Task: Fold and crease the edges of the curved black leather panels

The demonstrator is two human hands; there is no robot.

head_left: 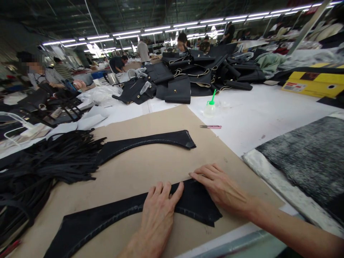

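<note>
A long curved black leather piece lies on the brown cardboard sheet near the table's front edge. My left hand rests flat on its upper edge, fingers stretched out and close together. My right hand lies flat on the piece's right end, fingers extended and pressing down at its top corner. A second curved black piece lies farther back on the cardboard, untouched. Neither hand grips anything.
A heap of black strips fills the left. Pink snips and a small clear bottle with a green nozzle sit behind the cardboard. A dark grey textured pad lies right. Black bags pile at the back; people work beyond.
</note>
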